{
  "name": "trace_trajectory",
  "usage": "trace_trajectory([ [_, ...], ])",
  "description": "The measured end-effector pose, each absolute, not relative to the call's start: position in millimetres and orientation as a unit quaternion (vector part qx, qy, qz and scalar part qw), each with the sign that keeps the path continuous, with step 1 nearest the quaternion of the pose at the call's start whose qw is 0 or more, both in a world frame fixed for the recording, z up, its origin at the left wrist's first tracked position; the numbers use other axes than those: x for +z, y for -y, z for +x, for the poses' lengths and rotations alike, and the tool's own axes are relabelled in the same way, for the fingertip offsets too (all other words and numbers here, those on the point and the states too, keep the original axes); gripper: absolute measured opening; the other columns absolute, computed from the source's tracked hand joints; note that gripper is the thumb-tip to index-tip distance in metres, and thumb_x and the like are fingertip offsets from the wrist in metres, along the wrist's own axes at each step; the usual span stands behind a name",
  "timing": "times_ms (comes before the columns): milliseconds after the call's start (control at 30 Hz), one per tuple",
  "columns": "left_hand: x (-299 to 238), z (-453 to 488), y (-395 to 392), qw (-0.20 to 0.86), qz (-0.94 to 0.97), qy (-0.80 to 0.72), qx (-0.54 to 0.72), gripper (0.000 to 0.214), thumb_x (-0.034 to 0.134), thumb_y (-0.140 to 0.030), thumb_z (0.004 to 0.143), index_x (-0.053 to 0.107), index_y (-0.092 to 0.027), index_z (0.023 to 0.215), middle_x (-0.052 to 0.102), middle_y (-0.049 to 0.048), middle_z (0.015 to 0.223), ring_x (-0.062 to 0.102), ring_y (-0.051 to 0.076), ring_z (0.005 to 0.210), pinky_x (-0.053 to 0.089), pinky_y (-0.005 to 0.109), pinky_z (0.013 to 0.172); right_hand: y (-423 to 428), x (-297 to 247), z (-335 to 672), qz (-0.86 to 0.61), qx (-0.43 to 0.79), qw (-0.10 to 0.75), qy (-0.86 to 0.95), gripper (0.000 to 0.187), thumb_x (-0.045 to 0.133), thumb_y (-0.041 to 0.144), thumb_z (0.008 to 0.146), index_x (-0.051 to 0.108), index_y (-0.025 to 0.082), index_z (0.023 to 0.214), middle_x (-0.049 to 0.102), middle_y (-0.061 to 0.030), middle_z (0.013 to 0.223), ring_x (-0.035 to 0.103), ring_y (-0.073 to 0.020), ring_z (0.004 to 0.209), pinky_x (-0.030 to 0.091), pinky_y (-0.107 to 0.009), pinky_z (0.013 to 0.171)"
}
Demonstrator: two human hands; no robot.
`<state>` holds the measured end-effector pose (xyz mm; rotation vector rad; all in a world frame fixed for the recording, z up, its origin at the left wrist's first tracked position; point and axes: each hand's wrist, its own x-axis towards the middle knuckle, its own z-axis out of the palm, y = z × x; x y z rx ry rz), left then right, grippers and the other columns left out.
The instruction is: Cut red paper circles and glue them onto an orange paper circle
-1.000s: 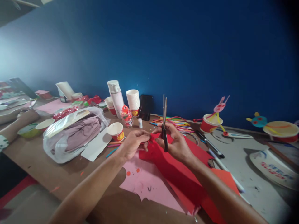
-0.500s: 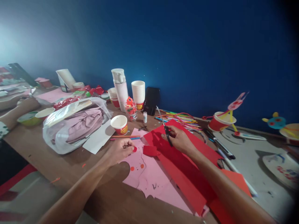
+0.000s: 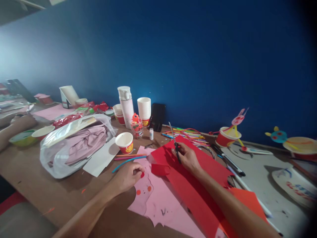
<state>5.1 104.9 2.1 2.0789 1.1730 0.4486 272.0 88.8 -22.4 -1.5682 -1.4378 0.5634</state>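
Scissors with black handles (image 3: 177,153) are in my right hand (image 3: 189,159), blades pointing up and away. Beneath that hand lies a large red paper sheet (image 3: 188,185), with a smaller cut flap of red paper (image 3: 159,169) at its left edge. My left hand (image 3: 129,175) pinches a small red paper piece (image 3: 142,175) between thumb and finger. Under and beside it is a pink paper sheet (image 3: 163,201) with a drawn outline, two orange dots and ragged cut edges.
A paper cup (image 3: 124,143), white flask (image 3: 126,109), cup stack (image 3: 144,110) and black phone (image 3: 158,116) stand toward the blue wall. Left is a plastic bag (image 3: 81,142); right are pipe cleaners (image 3: 185,135), markers (image 3: 234,162) and a cup figure (image 3: 228,135). Another person's hand (image 3: 23,122) is far left.
The view has tilted up slightly, so things sit lower in the picture. More of the blue pipe cleaner beside my left hand shows. Both hands keep their holds.
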Motion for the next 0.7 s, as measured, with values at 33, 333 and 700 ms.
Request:
trace_trajectory([
  [33,1,4,-105,0.346,0.807,-0.445,0.177,0.024,0.048,-0.016,0.072,0.07,-0.023,0.078,0.07,0.0027,0.081,0.062,0.019,0.074,0.043,0.025,0.068,-90,-25,273,-0.638,0.23,0.456,0.576,0.044,0.055,0.045,0.078,0.059,0.013,0.109,0.07,-0.0063,0.083,0.067,-0.0238,0.078,0.051,-0.028,0.064],
  [333,21,6,-101,0.285,0.837,-0.454,0.109,0.03,0.042,-0.019,0.077,0.071,-0.023,0.086,0.068,0.001,0.096,0.061,0.017,0.085,0.045,0.024,0.075,-94,-39,274,-0.648,0.24,0.464,0.555,0.042,0.058,0.044,0.075,0.061,0.017,0.107,0.07,-0.0048,0.084,0.066,-0.0237,0.08,0.051,-0.028,0.065],
  [700,36,59,-98,0.241,0.893,-0.321,0.204,0.028,0.048,-0.017,0.079,0.064,-0.02,0.102,0.059,0.0044,0.101,0.056,0.015,0.079,0.043,0.028,0.077,-94,-38,274,-0.636,0.241,0.479,0.555,0.037,0.06,0.041,0.073,0.063,0.02,0.102,0.07,-0.0052,0.082,0.065,-0.0264,0.08,0.048,-0.029,0.065],
])
